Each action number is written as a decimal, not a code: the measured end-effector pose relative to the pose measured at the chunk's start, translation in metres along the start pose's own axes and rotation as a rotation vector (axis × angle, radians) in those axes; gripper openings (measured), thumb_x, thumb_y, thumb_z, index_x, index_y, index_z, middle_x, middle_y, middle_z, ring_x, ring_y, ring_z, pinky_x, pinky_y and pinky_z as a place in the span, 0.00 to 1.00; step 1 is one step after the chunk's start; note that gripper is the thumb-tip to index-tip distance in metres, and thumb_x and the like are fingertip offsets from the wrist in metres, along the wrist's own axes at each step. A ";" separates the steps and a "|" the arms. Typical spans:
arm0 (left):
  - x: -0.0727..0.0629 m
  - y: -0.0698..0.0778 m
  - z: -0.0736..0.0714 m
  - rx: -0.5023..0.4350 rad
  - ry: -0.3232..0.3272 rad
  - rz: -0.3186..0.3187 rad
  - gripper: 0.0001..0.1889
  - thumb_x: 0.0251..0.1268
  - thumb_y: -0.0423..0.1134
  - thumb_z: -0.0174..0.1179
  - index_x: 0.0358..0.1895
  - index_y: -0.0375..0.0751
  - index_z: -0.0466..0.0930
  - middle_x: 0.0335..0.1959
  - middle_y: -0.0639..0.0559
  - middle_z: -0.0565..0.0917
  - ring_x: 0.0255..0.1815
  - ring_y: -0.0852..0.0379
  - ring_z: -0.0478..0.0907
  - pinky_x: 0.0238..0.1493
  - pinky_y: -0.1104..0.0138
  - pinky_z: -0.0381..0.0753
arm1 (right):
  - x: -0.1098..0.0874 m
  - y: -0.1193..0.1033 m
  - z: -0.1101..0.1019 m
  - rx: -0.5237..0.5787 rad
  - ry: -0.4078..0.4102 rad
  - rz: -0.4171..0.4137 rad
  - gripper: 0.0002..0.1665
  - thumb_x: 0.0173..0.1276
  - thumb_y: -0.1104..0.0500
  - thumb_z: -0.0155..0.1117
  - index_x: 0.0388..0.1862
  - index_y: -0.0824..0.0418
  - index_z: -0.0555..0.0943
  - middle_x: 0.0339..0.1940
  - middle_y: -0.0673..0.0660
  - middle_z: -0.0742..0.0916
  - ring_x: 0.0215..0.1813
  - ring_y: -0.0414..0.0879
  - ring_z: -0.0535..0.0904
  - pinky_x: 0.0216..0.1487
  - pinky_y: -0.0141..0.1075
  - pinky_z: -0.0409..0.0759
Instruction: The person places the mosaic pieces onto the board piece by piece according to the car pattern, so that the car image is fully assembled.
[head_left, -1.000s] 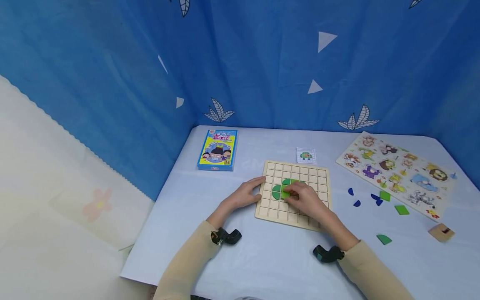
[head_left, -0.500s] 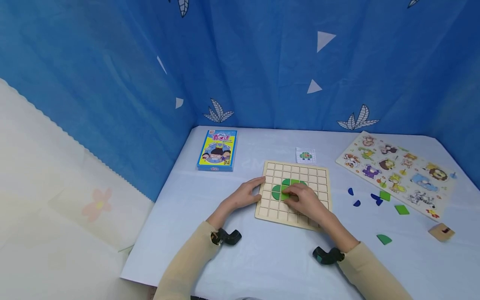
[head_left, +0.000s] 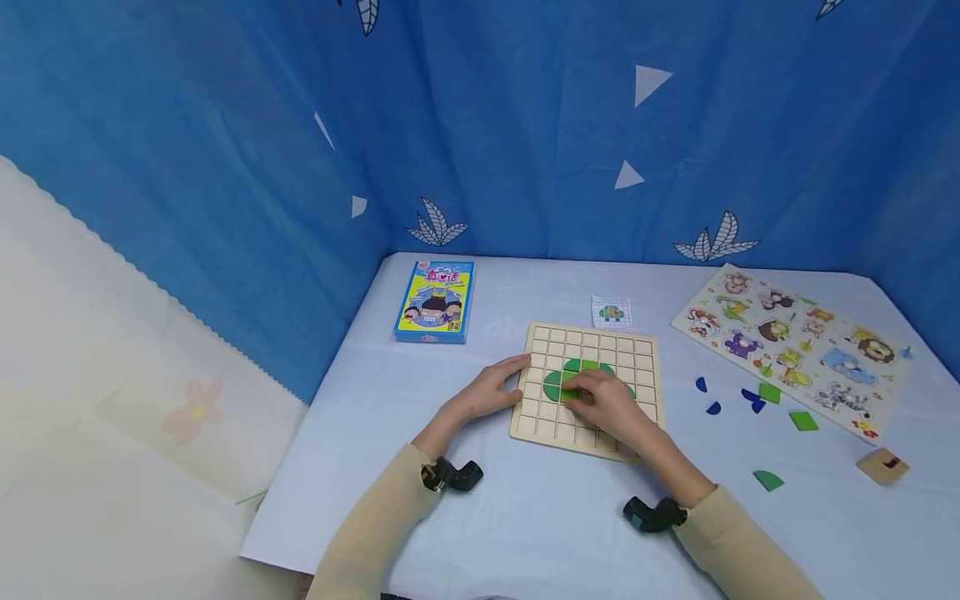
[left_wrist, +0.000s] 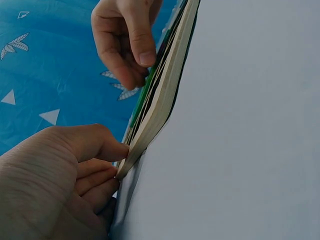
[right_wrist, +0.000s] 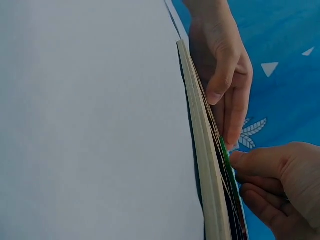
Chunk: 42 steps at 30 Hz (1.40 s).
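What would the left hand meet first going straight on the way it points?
The wooden grid board: the left hand points at its left edge and seems to be touching it.

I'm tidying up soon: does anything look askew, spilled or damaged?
Nothing looks spilled or damaged. The animal puzzle board sits askew, angled to the far edge of the table; blue pieces and green pieces lie scattered nearby.

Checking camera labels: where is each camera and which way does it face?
Head: worn on head, facing forward and down at the board; left hand, right hand, sleeves show.
Left wrist: on that wrist, facing the board's edge; left hand near, right beyond.
Right wrist: on that wrist, likewise; right hand near, left beyond.
Both wrist views share the board and blue curtain.
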<state>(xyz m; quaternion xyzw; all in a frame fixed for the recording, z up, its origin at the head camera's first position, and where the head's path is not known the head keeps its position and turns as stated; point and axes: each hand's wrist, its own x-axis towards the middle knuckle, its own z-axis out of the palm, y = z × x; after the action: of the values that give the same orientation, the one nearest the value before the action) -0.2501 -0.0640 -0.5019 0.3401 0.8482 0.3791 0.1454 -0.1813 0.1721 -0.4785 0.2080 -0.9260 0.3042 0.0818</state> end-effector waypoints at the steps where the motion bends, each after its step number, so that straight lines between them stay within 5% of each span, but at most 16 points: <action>1: 0.000 0.000 0.000 0.000 0.001 0.007 0.33 0.63 0.33 0.55 0.72 0.35 0.56 0.72 0.46 0.58 0.73 0.52 0.52 0.70 0.65 0.53 | -0.001 -0.001 -0.002 0.012 0.001 0.001 0.14 0.56 0.64 0.72 0.43 0.60 0.85 0.40 0.53 0.85 0.42 0.46 0.78 0.41 0.39 0.80; 7: 0.001 0.002 0.000 0.014 0.010 0.057 0.33 0.63 0.33 0.53 0.72 0.32 0.55 0.72 0.44 0.58 0.73 0.52 0.51 0.70 0.66 0.53 | -0.007 0.010 -0.039 0.040 0.070 0.055 0.14 0.60 0.67 0.67 0.46 0.65 0.84 0.42 0.58 0.85 0.43 0.52 0.80 0.41 0.46 0.81; 10: 0.003 0.004 -0.001 0.022 0.008 0.050 0.33 0.62 0.32 0.53 0.72 0.32 0.55 0.72 0.44 0.58 0.73 0.52 0.52 0.70 0.65 0.53 | -0.019 0.031 -0.069 0.015 0.155 0.102 0.14 0.62 0.65 0.65 0.48 0.65 0.82 0.44 0.61 0.84 0.43 0.56 0.79 0.41 0.53 0.79; 12: 0.003 0.004 -0.002 0.018 0.000 0.031 0.34 0.62 0.32 0.54 0.72 0.33 0.55 0.72 0.45 0.58 0.73 0.52 0.52 0.70 0.65 0.53 | -0.033 0.062 -0.084 -0.030 0.218 0.136 0.15 0.65 0.60 0.64 0.51 0.61 0.82 0.45 0.61 0.84 0.43 0.55 0.79 0.38 0.47 0.81; 17: 0.002 0.004 -0.003 0.026 0.000 -0.008 0.34 0.63 0.32 0.56 0.72 0.35 0.55 0.72 0.46 0.58 0.73 0.53 0.52 0.70 0.67 0.53 | -0.071 0.117 -0.115 -0.184 0.317 0.347 0.19 0.67 0.56 0.62 0.55 0.62 0.80 0.48 0.64 0.82 0.46 0.58 0.78 0.29 0.40 0.79; 21: -0.001 0.003 -0.002 0.023 -0.002 -0.026 0.34 0.63 0.33 0.56 0.72 0.36 0.55 0.73 0.47 0.58 0.73 0.54 0.51 0.70 0.67 0.52 | -0.096 0.121 -0.133 -0.168 0.278 0.548 0.21 0.69 0.61 0.58 0.57 0.71 0.75 0.51 0.72 0.78 0.51 0.68 0.73 0.44 0.56 0.75; 26: -0.003 0.003 -0.001 -0.005 0.010 -0.028 0.34 0.62 0.32 0.56 0.72 0.36 0.56 0.72 0.47 0.58 0.73 0.53 0.52 0.70 0.66 0.52 | -0.113 0.127 -0.135 -0.181 0.205 0.632 0.20 0.67 0.67 0.58 0.56 0.75 0.74 0.51 0.76 0.77 0.52 0.71 0.71 0.51 0.63 0.68; 30: -0.003 0.003 0.000 -0.008 0.021 -0.023 0.34 0.62 0.32 0.56 0.72 0.35 0.56 0.72 0.47 0.59 0.73 0.53 0.52 0.70 0.65 0.53 | -0.118 0.131 -0.129 -0.186 0.179 0.624 0.18 0.65 0.70 0.57 0.54 0.75 0.75 0.51 0.75 0.77 0.52 0.70 0.71 0.47 0.60 0.73; 42: 0.000 0.001 0.001 -0.012 0.013 -0.029 0.34 0.62 0.32 0.56 0.72 0.36 0.56 0.72 0.48 0.59 0.73 0.53 0.52 0.70 0.66 0.52 | -0.122 0.134 -0.127 -0.199 0.209 0.616 0.23 0.61 0.73 0.56 0.56 0.76 0.72 0.52 0.77 0.74 0.52 0.72 0.69 0.49 0.63 0.68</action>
<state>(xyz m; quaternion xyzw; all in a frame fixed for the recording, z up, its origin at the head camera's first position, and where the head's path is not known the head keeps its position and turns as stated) -0.2486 -0.0627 -0.5016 0.3245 0.8517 0.3843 0.1471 -0.1262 0.3864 -0.4812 -0.1230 -0.9571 0.2425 0.1003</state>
